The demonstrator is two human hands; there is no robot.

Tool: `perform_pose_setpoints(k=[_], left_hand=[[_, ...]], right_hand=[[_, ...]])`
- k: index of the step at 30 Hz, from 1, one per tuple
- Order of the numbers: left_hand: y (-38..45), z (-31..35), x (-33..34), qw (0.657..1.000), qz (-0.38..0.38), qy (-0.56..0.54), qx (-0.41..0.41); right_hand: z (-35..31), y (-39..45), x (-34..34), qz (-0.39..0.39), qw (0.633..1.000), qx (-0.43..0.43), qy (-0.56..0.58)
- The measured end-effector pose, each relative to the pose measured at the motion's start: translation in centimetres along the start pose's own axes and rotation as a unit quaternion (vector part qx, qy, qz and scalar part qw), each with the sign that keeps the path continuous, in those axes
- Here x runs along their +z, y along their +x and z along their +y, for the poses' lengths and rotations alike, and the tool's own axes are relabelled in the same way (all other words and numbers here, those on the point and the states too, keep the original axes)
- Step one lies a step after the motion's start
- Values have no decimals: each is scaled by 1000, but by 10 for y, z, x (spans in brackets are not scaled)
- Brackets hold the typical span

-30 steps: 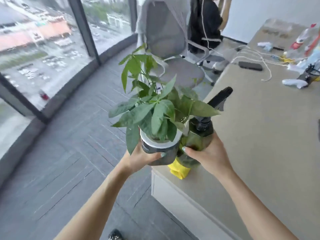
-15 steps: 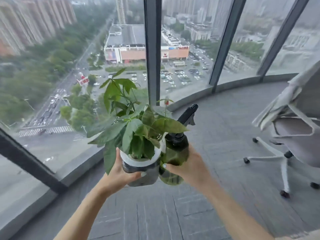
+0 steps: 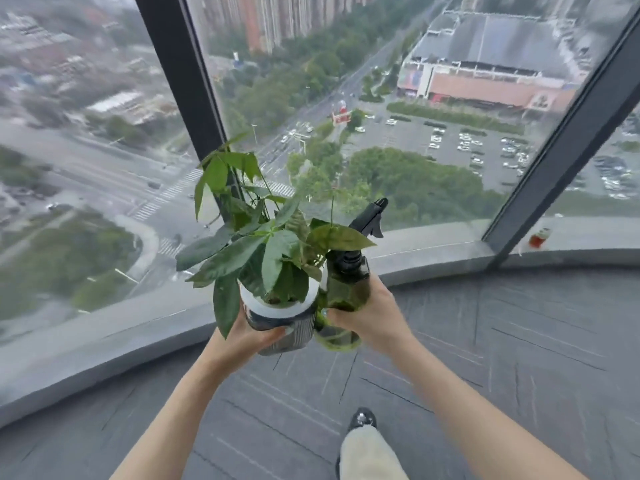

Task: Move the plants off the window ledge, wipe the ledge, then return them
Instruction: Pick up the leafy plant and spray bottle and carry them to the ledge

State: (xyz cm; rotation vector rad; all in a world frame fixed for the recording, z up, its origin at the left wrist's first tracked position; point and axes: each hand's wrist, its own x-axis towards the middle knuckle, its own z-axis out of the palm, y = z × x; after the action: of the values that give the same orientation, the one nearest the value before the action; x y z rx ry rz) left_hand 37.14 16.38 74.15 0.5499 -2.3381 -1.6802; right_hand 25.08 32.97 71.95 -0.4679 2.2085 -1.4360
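- The potted plant [image 3: 266, 268] is carried in the air in front of the window ledge [image 3: 114, 336], above the floor — it does not touch the ledge.
- Its pot [image 3: 282, 323] is a round cylinder, dark and finely ribbed on the lower wall, with a smooth white band round the rim.
- The leaves are broad, pointed and glossy green, on thin stems; one stem rises tall on the left and the rest spread low over the rim.
- The left hand [image 3: 242, 336] cups the pot from below and from the left; its thumb curls across the front of the ribbed wall, and the other fingers are hidden behind the pot.
- The right hand [image 3: 370, 317] grips a spray bottle [image 3: 346, 289] — translucent green plastic with a black screw collar and a black trigger head that points up and to the right. The fingers wrap round the bottle's lower body.
- Pot and bottle are pressed side by side, touching, between the two hands.
- The ledge is a smooth grey curved band at the foot of the glass, with dark metal window posts [image 3: 183, 84] rising from it.
- A small reddish bottle [image 3: 538, 237] stands on the ledge far to the right.
- The floor [image 3: 519, 341] is grey carpet tile with a fine lined texture.
- A dark shoe [image 3: 362, 418] and a pale trouser leg show at the bottom.
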Motion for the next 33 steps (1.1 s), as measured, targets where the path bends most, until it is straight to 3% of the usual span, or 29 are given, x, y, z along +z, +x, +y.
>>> perform_pose_setpoints(k=[9, 15, 27, 33], left_hand=[[143, -76, -3, 994, 94, 7, -52], [239, -166, 26, 995, 63, 21, -73], [393, -497, 108, 997, 66, 42, -19], [456, -635, 131, 993, 103, 57, 3]], right_hand=[[19, 180, 23, -61, 997, -9, -40], [96, 281, 43, -43, 998, 30, -42], [374, 479, 163, 1, 998, -35, -55], [475, 562, 218, 11, 995, -71, -73]])
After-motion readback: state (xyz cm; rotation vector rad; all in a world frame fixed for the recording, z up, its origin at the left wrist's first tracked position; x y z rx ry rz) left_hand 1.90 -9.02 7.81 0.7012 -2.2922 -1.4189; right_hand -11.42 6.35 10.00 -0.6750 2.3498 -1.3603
